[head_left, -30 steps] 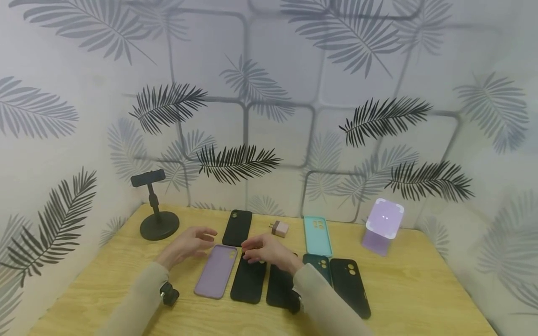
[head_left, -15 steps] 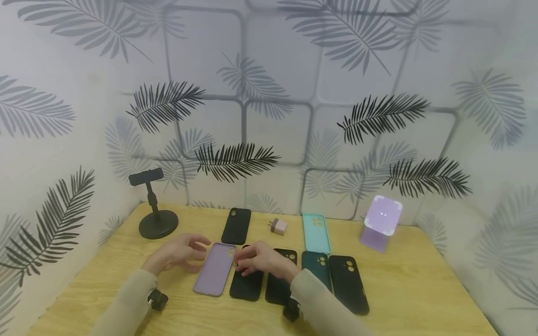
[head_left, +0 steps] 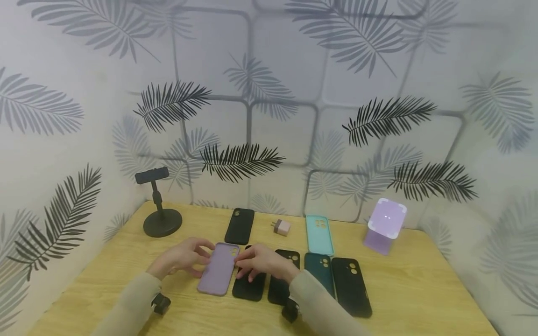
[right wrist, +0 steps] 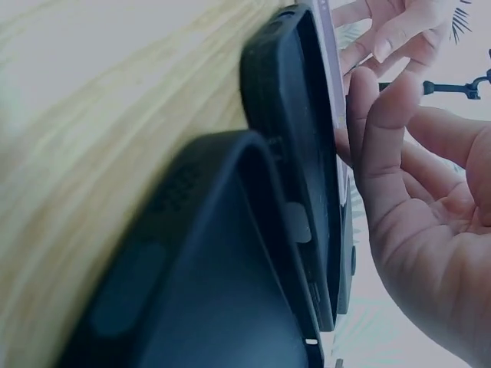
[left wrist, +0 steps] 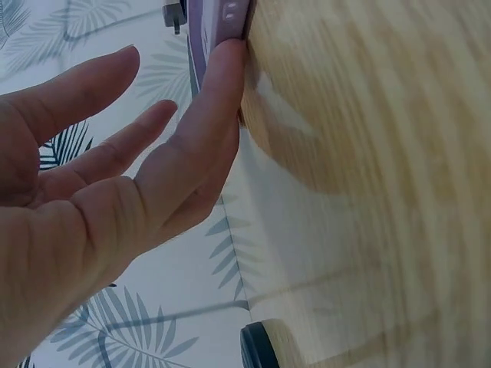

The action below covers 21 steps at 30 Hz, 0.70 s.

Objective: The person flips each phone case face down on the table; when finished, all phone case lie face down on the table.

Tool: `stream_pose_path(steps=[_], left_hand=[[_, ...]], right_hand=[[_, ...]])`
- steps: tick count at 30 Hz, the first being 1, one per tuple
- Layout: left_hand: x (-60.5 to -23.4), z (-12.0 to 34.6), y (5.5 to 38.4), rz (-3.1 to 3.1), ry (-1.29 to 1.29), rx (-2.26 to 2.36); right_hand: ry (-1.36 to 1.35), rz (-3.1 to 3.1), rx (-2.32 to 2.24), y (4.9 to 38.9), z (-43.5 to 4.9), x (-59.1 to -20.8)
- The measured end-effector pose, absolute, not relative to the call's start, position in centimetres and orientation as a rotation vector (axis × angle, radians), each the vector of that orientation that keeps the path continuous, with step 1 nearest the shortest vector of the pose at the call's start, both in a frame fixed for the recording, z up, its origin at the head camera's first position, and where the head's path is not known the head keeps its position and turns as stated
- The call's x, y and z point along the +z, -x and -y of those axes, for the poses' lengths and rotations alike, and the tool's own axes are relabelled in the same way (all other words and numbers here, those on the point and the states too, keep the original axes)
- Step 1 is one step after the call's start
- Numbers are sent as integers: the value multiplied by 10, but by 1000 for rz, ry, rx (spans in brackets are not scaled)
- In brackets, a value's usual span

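Note:
A light purple phone case [head_left: 216, 273] lies flat on the table, its camera cutout at the far right corner. My left hand [head_left: 182, 256] is at its left side; in the left wrist view an extended finger [left wrist: 192, 138] touches the side wall of the case. On the other side, my right hand [head_left: 265, 262] has its loosely bent fingers at the purple case's right edge, above a black phone case [head_left: 248, 290]. Whether those fingertips touch the purple case is hard to tell. Another black case [head_left: 278, 291] lies partly under the right wrist.
A dark teal case [head_left: 320, 273] and a black case [head_left: 352, 287] continue the row rightward. Behind are a black case [head_left: 239, 226], a pink charger plug [head_left: 281, 227] and a turquoise case [head_left: 318, 238]. A black phone stand [head_left: 161, 223] and a purple stand [head_left: 384, 221] flank them.
My left hand has moved down and then in to the purple case's left side. The right hand has shifted slightly left and down, toward its right edge. The cases look unmoved.

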<state>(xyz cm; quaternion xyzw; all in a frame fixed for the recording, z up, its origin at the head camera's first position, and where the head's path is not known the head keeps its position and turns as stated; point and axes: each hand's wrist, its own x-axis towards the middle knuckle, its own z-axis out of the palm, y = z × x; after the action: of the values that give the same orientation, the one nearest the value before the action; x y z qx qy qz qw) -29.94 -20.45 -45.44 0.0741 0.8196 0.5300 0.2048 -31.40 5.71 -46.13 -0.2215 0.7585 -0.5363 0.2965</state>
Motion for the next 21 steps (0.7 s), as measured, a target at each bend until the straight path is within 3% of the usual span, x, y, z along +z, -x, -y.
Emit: stream_pose_path(steps=[21], left_hand=[[-440, 217, 315, -2003, -335, 1696]], right_hand=[[516, -1798, -1528, 313, -33, -462]])
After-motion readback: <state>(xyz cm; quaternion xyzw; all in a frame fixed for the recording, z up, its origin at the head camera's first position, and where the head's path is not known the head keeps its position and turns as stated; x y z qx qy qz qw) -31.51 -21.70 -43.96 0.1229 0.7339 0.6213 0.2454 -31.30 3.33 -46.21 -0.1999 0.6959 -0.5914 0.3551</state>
